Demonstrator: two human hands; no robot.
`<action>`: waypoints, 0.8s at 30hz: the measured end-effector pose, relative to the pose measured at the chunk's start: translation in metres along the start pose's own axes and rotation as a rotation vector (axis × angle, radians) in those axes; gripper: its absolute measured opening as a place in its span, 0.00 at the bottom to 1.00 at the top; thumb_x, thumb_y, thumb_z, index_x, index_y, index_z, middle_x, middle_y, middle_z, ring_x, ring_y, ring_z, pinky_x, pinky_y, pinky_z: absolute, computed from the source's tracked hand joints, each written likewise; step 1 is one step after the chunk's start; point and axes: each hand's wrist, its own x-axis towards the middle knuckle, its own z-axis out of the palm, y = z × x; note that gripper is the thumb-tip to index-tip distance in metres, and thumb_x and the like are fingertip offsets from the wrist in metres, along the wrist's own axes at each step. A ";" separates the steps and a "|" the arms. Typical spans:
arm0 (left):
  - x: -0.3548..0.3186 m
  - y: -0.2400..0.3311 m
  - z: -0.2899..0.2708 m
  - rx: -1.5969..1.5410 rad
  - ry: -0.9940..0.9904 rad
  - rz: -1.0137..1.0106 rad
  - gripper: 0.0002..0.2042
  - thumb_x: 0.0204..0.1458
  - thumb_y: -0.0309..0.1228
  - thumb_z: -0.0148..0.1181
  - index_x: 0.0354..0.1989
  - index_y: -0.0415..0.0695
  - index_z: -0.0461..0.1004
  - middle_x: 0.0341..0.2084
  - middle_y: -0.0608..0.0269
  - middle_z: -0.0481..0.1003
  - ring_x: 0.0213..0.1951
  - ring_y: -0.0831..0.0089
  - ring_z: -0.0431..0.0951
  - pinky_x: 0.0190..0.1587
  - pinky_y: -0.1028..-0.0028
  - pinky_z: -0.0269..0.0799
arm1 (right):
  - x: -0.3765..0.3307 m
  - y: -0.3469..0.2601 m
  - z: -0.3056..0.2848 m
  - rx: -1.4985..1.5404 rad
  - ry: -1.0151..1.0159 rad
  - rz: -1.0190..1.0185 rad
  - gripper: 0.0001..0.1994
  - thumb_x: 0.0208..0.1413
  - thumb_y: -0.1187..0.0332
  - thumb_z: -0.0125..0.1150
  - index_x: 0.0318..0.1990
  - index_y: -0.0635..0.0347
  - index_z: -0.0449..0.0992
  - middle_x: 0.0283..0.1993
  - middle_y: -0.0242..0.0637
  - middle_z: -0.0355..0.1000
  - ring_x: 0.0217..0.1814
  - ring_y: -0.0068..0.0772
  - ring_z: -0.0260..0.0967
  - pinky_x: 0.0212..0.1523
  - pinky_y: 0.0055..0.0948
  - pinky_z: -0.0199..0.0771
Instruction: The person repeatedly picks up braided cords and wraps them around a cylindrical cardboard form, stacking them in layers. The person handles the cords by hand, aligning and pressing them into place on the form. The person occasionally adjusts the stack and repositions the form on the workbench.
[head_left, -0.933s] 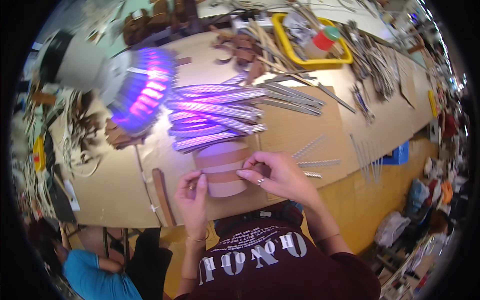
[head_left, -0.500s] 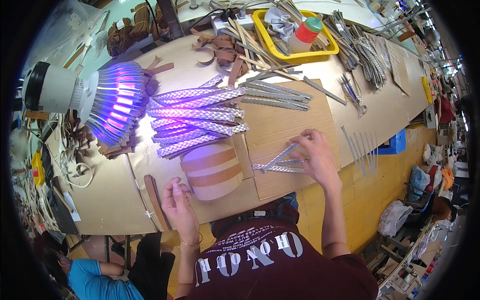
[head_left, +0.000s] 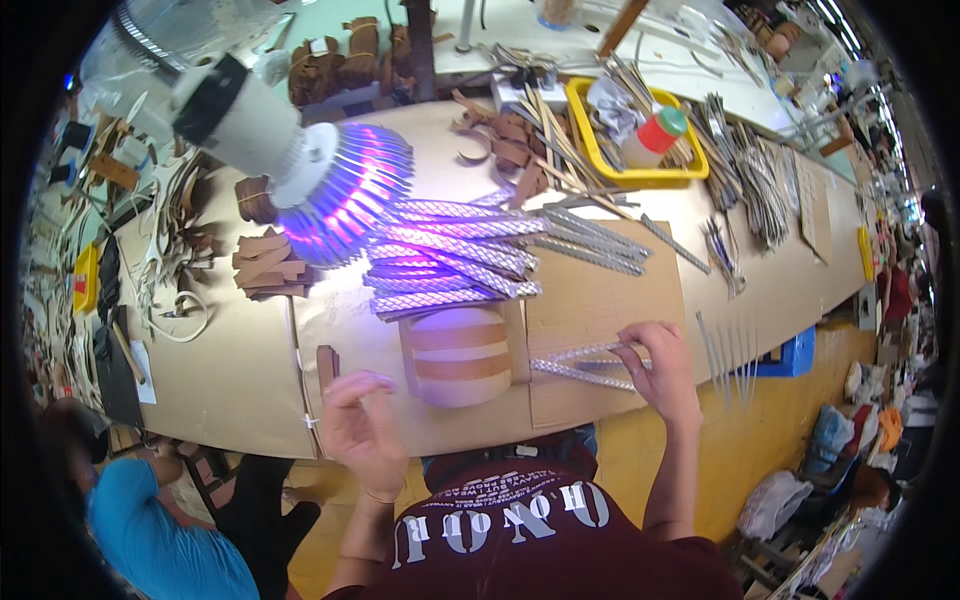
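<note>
My right hand (head_left: 660, 368) pinches the end of a silvery braided strip (head_left: 585, 351) between thumb and fingertips. Other braided strips lie just below it on a cardboard sheet (head_left: 600, 285). At the left, my left hand (head_left: 364, 430) hovers near the table's front edge with its fingers bent together. Whatever its fingertips may hold is too small or blurred to make out. Partly behind that hand lies a brown strip (head_left: 327, 362). Between my hands sits a rounded, pale block with tan bands (head_left: 460, 365). Behind the block, many braided strips (head_left: 450, 255) lie piled under a glowing lamp (head_left: 345, 185).
Grey strips (head_left: 600, 240) lie beyond the cardboard. At the back stands a yellow tray (head_left: 640, 181) holding a red-and-green-topped bottle (head_left: 655, 138). Brown strip bundles (head_left: 270, 265) are at the left. Thin strips (head_left: 728, 350) overhang the right edge. A person in a blue shirt (head_left: 165, 530) is at lower left.
My view has shifted, so the table contents appear farther right. My right hand has taken hold of a braided strip's end. The left hand has turned, its fingers now bent toward the block.
</note>
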 end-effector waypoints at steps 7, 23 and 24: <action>0.037 0.011 0.024 -0.326 -0.166 -0.306 0.14 0.54 0.17 0.60 0.49 0.33 0.70 0.43 0.51 0.78 0.44 0.71 0.79 0.48 0.74 0.74 | 0.061 -0.066 0.017 0.095 0.555 -0.281 0.13 0.38 0.78 0.68 0.33 0.55 0.75 0.35 0.32 0.76 0.37 0.36 0.72 0.40 0.33 0.67; 0.093 -0.021 0.014 -0.624 0.029 -0.432 0.18 0.57 0.20 0.59 0.54 0.33 0.64 0.39 0.52 0.79 0.41 0.73 0.81 0.42 0.75 0.79 | 0.124 -0.131 0.053 0.150 0.362 -0.367 0.11 0.43 0.77 0.70 0.34 0.58 0.75 0.33 0.34 0.74 0.34 0.34 0.71 0.36 0.32 0.68; 0.095 -0.022 0.014 -0.624 0.024 -0.434 0.18 0.57 0.20 0.59 0.54 0.33 0.64 0.39 0.53 0.79 0.39 0.74 0.80 0.42 0.76 0.79 | 0.124 -0.134 0.051 0.146 0.358 -0.374 0.11 0.44 0.78 0.70 0.35 0.60 0.75 0.33 0.34 0.74 0.33 0.33 0.72 0.36 0.30 0.70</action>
